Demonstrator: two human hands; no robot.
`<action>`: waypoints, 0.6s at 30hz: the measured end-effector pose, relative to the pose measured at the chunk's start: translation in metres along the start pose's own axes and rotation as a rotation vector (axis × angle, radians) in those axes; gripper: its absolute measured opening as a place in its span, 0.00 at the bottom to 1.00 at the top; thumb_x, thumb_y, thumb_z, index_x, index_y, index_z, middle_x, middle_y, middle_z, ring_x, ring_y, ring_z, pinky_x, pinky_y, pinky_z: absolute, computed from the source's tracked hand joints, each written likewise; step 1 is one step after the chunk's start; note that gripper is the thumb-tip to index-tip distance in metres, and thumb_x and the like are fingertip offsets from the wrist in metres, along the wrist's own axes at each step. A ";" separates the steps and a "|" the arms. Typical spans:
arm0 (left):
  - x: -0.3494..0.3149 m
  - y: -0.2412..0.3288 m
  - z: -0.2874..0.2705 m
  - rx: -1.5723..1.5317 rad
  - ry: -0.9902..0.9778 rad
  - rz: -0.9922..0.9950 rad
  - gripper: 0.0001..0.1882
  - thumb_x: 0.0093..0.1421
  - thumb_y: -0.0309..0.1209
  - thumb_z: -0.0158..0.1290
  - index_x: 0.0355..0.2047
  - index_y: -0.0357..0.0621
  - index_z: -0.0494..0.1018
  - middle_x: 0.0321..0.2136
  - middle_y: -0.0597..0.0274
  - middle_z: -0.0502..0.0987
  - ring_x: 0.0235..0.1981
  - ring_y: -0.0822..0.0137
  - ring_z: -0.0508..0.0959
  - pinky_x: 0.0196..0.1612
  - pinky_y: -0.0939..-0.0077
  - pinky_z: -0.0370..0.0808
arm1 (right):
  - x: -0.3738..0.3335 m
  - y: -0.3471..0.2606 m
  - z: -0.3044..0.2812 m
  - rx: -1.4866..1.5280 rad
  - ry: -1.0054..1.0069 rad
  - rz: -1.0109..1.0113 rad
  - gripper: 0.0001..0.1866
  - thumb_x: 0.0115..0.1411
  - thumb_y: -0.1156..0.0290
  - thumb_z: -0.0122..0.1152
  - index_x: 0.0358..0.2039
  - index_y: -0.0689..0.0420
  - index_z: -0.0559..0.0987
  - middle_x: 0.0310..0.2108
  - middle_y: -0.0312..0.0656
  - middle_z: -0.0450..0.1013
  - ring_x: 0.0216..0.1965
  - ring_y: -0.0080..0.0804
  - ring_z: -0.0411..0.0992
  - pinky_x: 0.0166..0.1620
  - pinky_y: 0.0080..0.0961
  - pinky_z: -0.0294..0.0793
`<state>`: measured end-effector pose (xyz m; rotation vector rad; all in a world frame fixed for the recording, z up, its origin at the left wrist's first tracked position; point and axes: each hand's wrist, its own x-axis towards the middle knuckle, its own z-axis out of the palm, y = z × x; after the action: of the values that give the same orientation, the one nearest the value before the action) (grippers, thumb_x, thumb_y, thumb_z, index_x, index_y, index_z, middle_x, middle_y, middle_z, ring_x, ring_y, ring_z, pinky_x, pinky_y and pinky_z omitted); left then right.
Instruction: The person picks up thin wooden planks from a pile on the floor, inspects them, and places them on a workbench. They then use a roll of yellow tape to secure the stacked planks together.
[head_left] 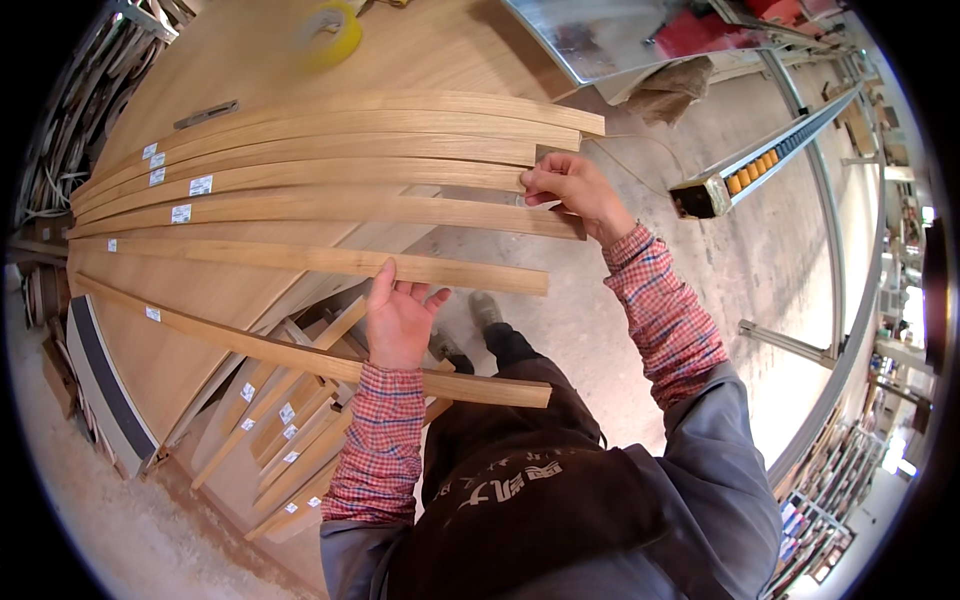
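My left hand (399, 325) is closed on the edge of a long wooden strip (480, 274), thumb on top and fingers underneath. Thumb and forefinger of my right hand (583, 193) pinch the end of another wooden strip (430, 173). Just below that, the end of a third strip (450, 214) reaches under my right hand's other fingers. Farther away, several more wooden strips (420, 103) lie side by side, their right ends uneven. Nearest me, a separate strip (480, 389) slants beneath my left forearm. Small white labels (201, 185) mark the strips' left parts.
The strips rest on a wooden board table (230, 75). On it are a yellow tape roll (330, 35) and a narrow metal tool (206, 114). Below its near edge, more labelled strips (290, 460) are stacked. A roller rail (770, 165) stands at right.
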<state>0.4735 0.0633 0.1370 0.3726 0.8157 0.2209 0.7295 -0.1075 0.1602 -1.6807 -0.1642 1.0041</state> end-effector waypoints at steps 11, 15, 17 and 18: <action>0.009 0.005 -0.005 -0.010 -0.010 0.016 0.21 0.69 0.46 0.52 0.54 0.46 0.69 0.55 0.61 0.73 0.55 0.62 0.72 0.56 0.52 0.68 | -0.005 0.002 -0.004 -0.257 -0.019 -0.139 0.14 0.65 0.59 0.65 0.40 0.58 0.79 0.31 0.33 0.79 0.32 0.21 0.76 0.32 0.19 0.72; 0.011 0.005 -0.005 0.016 0.001 0.013 0.22 0.70 0.46 0.51 0.55 0.45 0.69 0.55 0.61 0.74 0.55 0.62 0.72 0.56 0.53 0.69 | 0.001 -0.007 0.002 -0.701 0.119 -0.377 0.18 0.68 0.55 0.61 0.34 0.59 0.82 0.29 0.34 0.79 0.30 0.21 0.76 0.30 0.22 0.72; 0.010 0.005 -0.004 0.028 0.009 0.008 0.21 0.70 0.46 0.50 0.56 0.46 0.70 0.55 0.61 0.74 0.55 0.62 0.72 0.55 0.53 0.70 | 0.000 -0.008 0.003 -0.836 0.152 -0.414 0.18 0.69 0.56 0.60 0.33 0.60 0.83 0.28 0.35 0.79 0.29 0.21 0.75 0.28 0.22 0.70; 0.011 0.005 -0.005 0.021 0.001 0.004 0.21 0.70 0.46 0.50 0.56 0.46 0.70 0.54 0.61 0.75 0.55 0.61 0.73 0.55 0.53 0.70 | 0.001 -0.004 0.000 -0.835 0.144 -0.411 0.18 0.69 0.56 0.60 0.34 0.60 0.83 0.27 0.35 0.79 0.28 0.20 0.74 0.28 0.21 0.69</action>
<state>0.4767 0.0729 0.1286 0.3936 0.8188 0.2168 0.7315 -0.1058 0.1627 -2.3205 -0.8917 0.5093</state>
